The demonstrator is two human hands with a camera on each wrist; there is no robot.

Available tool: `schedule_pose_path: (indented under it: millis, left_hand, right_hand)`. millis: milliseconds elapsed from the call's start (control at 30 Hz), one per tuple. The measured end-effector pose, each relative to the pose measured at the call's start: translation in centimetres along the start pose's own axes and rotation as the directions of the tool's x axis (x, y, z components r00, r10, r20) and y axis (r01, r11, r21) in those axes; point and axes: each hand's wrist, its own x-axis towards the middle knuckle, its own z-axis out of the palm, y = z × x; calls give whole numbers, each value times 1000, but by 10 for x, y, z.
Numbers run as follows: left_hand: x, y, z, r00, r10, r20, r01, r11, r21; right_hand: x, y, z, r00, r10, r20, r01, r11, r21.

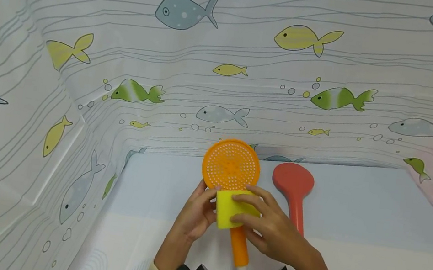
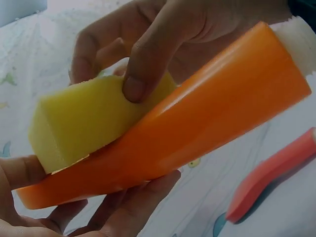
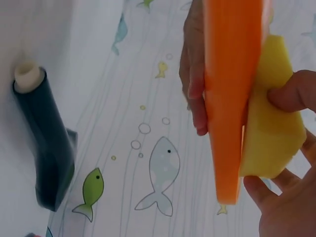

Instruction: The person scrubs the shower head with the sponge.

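An orange sieve [image 1: 231, 165] has a round head full of small holes and a handle [image 2: 217, 94] with a white tip. My left hand [image 1: 200, 213] holds it near where head and handle meet, fingers beneath and thumb above in the left wrist view. My right hand [image 1: 276, 228] grips a yellow sponge [image 1: 227, 208] between thumb and fingers. The sponge lies against the sieve's upper face, as the right wrist view also shows, with its block [image 3: 274, 118] along the orange edge. Part of the handle is hidden behind the sponge in the head view.
Right of my hands lies a red round-headed paddle [image 1: 293, 182]; my right arm covers its handle's end. A dark bent tube [image 3: 49, 138] with a cream end shows at the left of the right wrist view. A fish-patterned sheet [image 1: 184, 70] rises behind and at the left.
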Motion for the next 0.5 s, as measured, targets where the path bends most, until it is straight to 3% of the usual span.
schedule_pose_path:
  millis: [133, 300, 500]
  left_hand:
    - [0, 0, -1, 999, 7, 36, -7, 1000, -4]
    - [0, 1, 0, 1000, -4, 2, 4, 1000, 2]
    - [0, 5, -1, 998, 16, -60, -14, 999, 36]
  right_hand:
    - [1, -2, 1, 1000, -7, 6, 7, 1000, 14]
    - [1, -5, 0, 999, -28, 44, 26, 999, 45]
    - [0, -16, -5, 974, -6, 226, -14, 996, 85]
